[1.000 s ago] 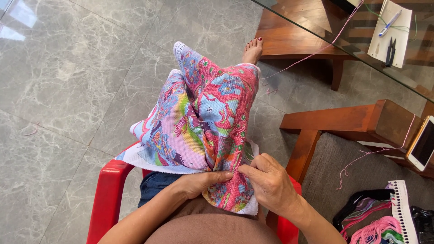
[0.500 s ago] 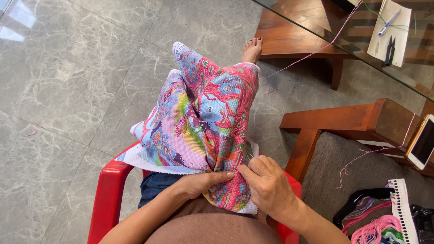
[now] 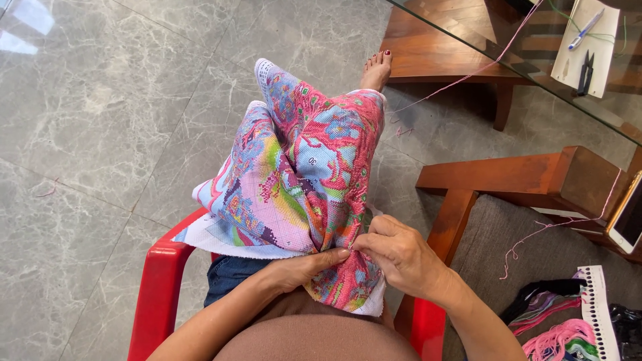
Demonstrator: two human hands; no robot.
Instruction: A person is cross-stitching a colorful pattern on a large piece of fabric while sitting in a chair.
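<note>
left hand [image 3: 297, 267] grips cloth [image 3: 301, 174] fold from below | right hand [image 3: 401, 257] pinches cloth edge, needle unseen | cloth's long axis runs away over knee | right nearer the pinched edge

Phone [image 3: 628, 217] cut by edge; needle too small.

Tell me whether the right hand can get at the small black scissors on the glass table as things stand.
Probably not without leaning: the right hand pinches the embroidered cloth in the lap, while the scissors lie far off on the glass table.
</note>
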